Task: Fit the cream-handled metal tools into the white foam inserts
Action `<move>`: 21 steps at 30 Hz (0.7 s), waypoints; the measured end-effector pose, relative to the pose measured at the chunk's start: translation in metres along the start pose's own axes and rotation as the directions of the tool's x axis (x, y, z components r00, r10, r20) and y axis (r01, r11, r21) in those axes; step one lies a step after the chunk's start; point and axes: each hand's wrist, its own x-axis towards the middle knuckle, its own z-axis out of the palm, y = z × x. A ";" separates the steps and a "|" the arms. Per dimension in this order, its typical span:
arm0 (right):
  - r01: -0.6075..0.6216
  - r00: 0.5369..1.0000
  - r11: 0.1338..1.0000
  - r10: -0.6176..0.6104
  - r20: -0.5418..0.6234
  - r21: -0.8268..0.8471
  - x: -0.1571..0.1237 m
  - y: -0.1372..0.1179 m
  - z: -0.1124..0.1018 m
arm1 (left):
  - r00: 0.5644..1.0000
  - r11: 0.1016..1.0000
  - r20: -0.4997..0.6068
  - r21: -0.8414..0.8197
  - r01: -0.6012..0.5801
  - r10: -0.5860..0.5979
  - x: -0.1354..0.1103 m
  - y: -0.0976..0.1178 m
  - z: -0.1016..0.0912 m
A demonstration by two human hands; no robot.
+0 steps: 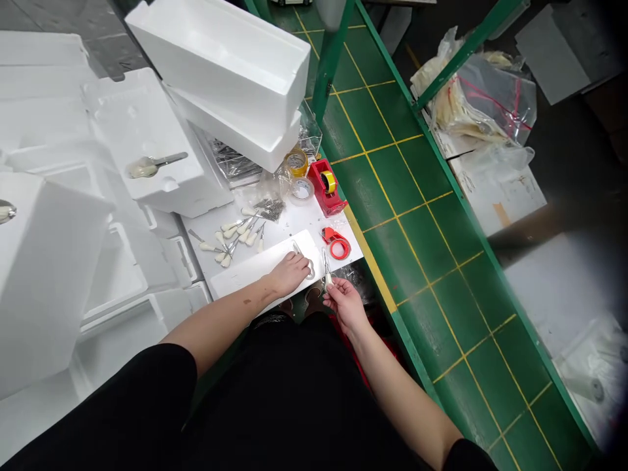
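Observation:
My left hand (290, 273) lies over a long white foam board (255, 267), its fingers resting on the board near the right end. A slim metal piece (296, 247) shows just beyond the fingers, and a grey rounded shape (311, 269) sits beside the fingertips; part of both is hidden. At the board's right end my right hand (345, 302) pinches the cream handle of a small metal-tipped tool (326, 269), its tip pointing away from me. Several similar cream-handled tools (240, 232) lie loosely piled on the table (289, 222) past the board.
A red tape cutter (337, 243) and a red tape dispenser (326, 190) stand at the table's right edge, near tape rolls (301, 190). White foam boxes (220, 65) stack behind and left; one bears another tool (157, 163). Green shelving with yellow lines (407, 196) runs along the right.

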 end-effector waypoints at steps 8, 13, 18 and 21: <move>0.011 1.000 1.000 -0.011 -0.026 -0.011 0.002 -0.008 0.002 | 0.995 0.995 0.039 0.033 -0.096 0.094 0.041 -0.017 -0.005; 0.005 0.999 0.999 -0.006 -0.043 -0.033 -0.001 -0.008 -0.004 | 0.991 0.992 0.046 0.028 -0.126 0.125 0.038 -0.027 -0.004; 0.019 0.999 0.998 -0.022 -0.049 -0.061 0.008 -0.007 -0.002 | 0.995 0.996 0.045 0.016 -0.091 0.091 0.030 -0.027 0.000; 0.024 0.999 0.997 -0.026 -0.029 -0.068 0.017 -0.005 0.003 | 0.999 1.000 0.026 0.012 -0.026 0.026 0.028 -0.019 0.001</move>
